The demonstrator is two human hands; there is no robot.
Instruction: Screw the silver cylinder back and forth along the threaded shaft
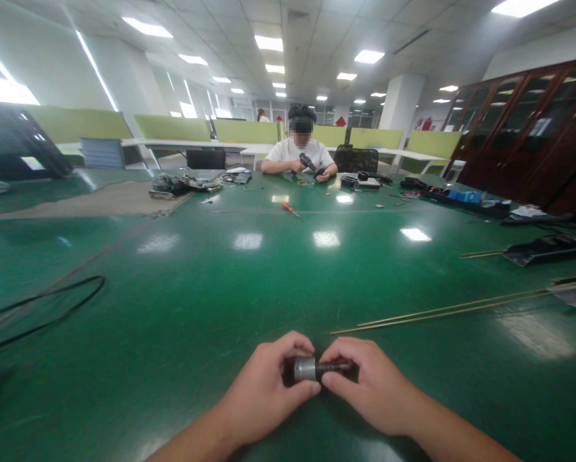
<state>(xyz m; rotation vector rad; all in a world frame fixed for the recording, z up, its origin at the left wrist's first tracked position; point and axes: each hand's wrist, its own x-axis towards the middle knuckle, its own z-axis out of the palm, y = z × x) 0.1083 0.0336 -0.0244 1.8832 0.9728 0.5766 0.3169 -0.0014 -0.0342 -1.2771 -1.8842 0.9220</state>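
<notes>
"Which parts of the wearer's own body are shown?"

"A left hand is seen at the lower centre of the frame, and a right hand is seen just to its right. Both are left bare."

"And above the wrists?"

"A bare left forearm is cut off by the bottom edge, left of centre. A bare right forearm is cut off by the same edge, towards the lower right."

"How are the shapes drawn?"

"Smooth outlines are presented, each thumb being rounded at its tip. The finer detail of the nails is lost to blur."
</notes>
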